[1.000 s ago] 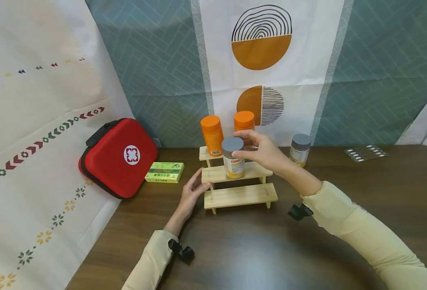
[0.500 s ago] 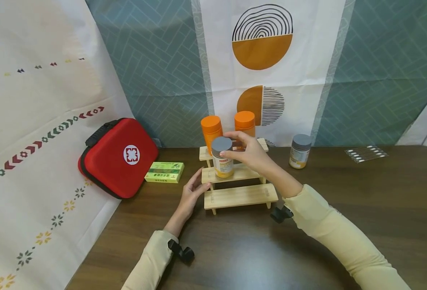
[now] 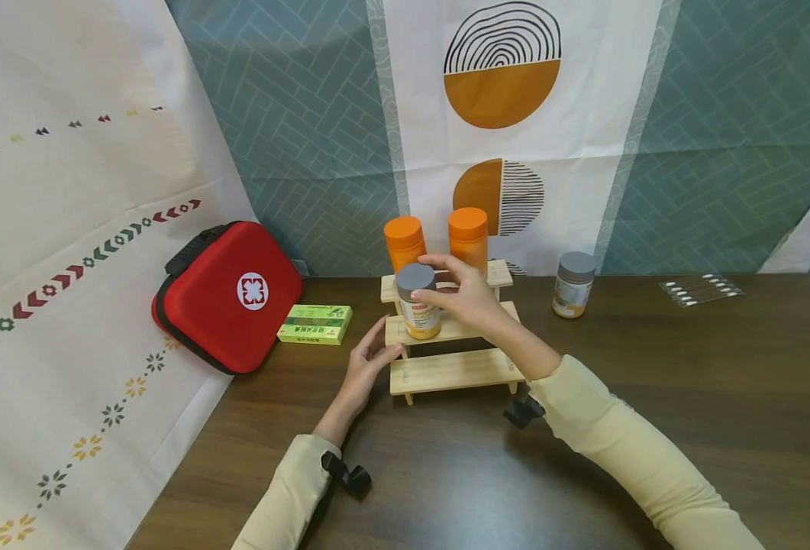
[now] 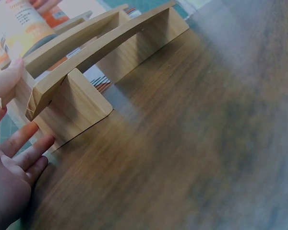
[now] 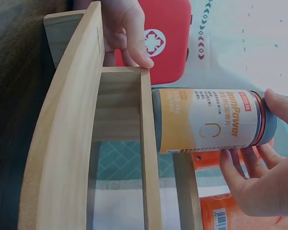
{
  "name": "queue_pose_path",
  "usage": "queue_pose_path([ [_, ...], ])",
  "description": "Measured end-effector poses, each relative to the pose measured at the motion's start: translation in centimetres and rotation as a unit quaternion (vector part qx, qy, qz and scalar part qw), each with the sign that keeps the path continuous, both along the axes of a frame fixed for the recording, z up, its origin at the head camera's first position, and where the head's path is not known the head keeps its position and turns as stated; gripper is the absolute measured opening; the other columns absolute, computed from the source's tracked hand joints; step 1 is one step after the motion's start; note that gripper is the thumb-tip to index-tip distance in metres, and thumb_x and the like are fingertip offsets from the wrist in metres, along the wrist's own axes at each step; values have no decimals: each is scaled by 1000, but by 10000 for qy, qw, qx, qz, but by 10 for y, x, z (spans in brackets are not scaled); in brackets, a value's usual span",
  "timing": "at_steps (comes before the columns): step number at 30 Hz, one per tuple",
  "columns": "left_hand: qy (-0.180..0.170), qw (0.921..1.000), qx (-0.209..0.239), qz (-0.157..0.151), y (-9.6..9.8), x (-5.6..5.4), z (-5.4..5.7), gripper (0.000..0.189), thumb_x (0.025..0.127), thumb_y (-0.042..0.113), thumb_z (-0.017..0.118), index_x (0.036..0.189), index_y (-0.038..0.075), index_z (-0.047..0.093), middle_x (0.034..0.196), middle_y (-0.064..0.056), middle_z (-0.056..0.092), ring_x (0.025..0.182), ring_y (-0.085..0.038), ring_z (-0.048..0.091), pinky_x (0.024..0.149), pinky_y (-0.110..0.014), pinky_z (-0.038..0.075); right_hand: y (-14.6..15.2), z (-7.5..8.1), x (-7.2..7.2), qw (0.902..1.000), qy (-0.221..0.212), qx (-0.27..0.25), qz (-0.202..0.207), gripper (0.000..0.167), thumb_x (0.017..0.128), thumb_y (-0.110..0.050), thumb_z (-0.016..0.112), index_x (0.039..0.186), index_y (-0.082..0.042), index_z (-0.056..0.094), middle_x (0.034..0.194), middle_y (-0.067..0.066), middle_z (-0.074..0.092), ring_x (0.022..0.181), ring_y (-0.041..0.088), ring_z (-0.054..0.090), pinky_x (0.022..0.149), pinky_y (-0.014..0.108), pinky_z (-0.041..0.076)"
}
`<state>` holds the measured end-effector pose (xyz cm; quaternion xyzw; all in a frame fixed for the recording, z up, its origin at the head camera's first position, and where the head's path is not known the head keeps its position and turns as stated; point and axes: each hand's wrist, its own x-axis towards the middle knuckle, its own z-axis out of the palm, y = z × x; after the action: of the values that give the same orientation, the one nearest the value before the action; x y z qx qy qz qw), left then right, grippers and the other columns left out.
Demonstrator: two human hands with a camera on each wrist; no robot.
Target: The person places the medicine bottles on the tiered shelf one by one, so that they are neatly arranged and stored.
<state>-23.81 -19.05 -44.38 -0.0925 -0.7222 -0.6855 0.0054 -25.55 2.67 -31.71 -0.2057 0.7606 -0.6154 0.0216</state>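
My right hand holds a supplement bottle by its grey lid, thumb on one side and fingers on the other. The bottle has a white and yellow label and stands upright at the left end of the middle tier of a wooden three-step stand. At the stand's left side, my left hand grips the end of the middle tier, thumb at its front corner; the other fingers lie along the side panel. Two orange bottles with orange lids occupy the top tier, partly hidden by the right hand.
Another grey-lidded bottle stands on the table right of the stand. Farther right lies a clear pack of cotton swabs. On the left are a green box and a red first-aid case. Fabric hangs behind.
The right hand has moved the grey-lidded bottle leftward along the middle tier to its left end. My left hand has stayed at the stand's side.
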Motion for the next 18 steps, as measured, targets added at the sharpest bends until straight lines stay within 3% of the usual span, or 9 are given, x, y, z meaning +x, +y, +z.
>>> queue_pose_path([
  [18, 12, 10000, 14, -17, 1, 1, 1, 65, 96, 10, 60, 154, 13, 31, 151, -13, 44, 131, -30, 50, 96, -22, 48, 0, -3, -3, 9998, 165, -17, 49, 59, 89, -16, 71, 143, -12, 47, 146, 10, 49, 125, 35, 55, 101, 48, 49],
])
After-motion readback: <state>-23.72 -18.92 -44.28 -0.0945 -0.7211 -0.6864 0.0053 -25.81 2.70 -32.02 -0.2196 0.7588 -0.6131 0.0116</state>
